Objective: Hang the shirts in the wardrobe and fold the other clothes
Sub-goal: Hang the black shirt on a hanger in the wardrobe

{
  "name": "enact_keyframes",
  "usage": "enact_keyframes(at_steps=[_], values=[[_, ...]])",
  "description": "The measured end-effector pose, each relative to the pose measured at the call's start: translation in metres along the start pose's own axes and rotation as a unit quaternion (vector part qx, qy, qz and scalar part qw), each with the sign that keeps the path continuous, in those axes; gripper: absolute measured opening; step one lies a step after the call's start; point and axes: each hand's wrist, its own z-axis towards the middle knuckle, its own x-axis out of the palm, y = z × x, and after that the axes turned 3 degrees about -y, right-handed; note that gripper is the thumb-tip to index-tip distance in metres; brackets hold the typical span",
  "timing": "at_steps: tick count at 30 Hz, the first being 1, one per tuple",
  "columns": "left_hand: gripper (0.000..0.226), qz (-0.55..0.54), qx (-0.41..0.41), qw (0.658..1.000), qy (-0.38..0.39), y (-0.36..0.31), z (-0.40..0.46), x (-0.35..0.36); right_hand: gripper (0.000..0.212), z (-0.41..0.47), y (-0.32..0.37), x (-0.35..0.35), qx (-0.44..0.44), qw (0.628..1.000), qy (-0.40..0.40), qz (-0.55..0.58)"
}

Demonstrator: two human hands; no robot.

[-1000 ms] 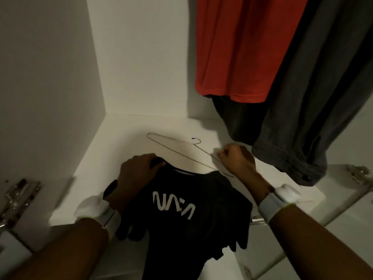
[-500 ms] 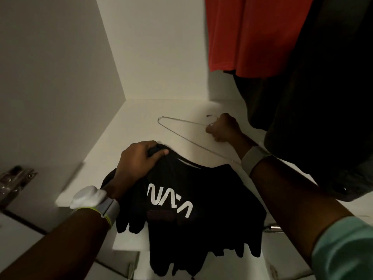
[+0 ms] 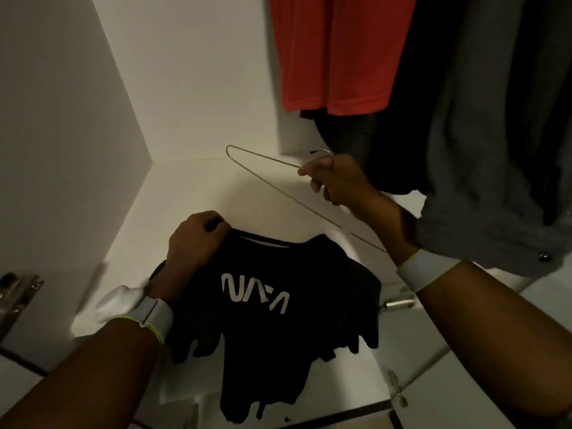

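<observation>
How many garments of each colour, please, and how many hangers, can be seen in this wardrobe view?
Black printed T-shirt, gripped by the left hand: 1
Red hanging shirt: 1
Grey hanging garment: 1
Dark hanging garment: 1
Wire hanger, held by the right hand: 1
Total: 5

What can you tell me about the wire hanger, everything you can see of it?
The wire hanger is thin, bare, silvery metal bent into a flat triangle, with a hook whose tip is capped in blue. The right hand grips it near the neck, lifted clear of the white wardrobe floor, tilted, one rounded corner pointing left toward the back wall. Its long lower wire runs down toward the right wrist. No garment hangs on it; the black shirt lies below, apart from it.
</observation>
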Motion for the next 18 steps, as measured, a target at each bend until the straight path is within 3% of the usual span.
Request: enact_keyframes(at_steps=[10, 15, 18], values=[[0.031, -0.04, 0.083, 0.992, 0.084, 0.004, -0.007, -0.011, 0.025, -0.139, 0.034, -0.034, -0.081, 0.987, -0.089, 0.105], [0.025, -0.1, 0.019, 0.991, 0.09, -0.016, -0.017, -0.029, 0.023, -0.197, 0.039, -0.044, -0.078, 0.973, -0.108, 0.19], [0.025, -0.125, 0.052, 0.985, 0.109, -0.047, -0.037, -0.034, 0.022, -0.235, 0.04, -0.048, -0.089, 0.957, -0.095, 0.258]])
